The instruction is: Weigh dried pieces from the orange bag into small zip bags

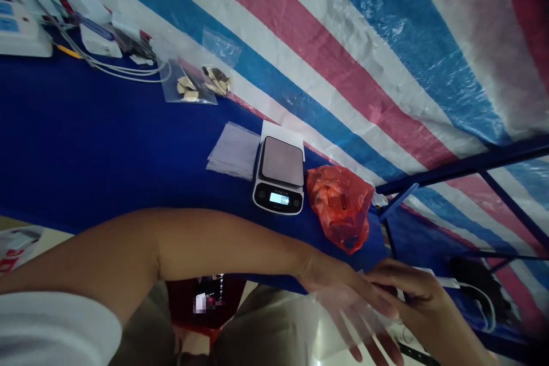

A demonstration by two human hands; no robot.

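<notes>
My left hand [349,303] reaches across to the lower right, its fingers spread behind or inside a clear plastic bag [317,326]. Beside it, my right hand [405,289] pinches the bag's upper edge between thumb and fingers. On the blue table, a digital scale [281,174] has a bare plate and a lit display that seems to read zero. A stack of clear bags [235,150] lies to the left of the scale, and a crumpled red plastic bag [341,203] sits to its right.
Two clear bags with pale slices [187,88] [218,81] lie at the back of the blue table [107,143]. Cables and a white device [23,34] are at the far left. A striped tarp [300,40] rises behind; a red stool [206,303] is below.
</notes>
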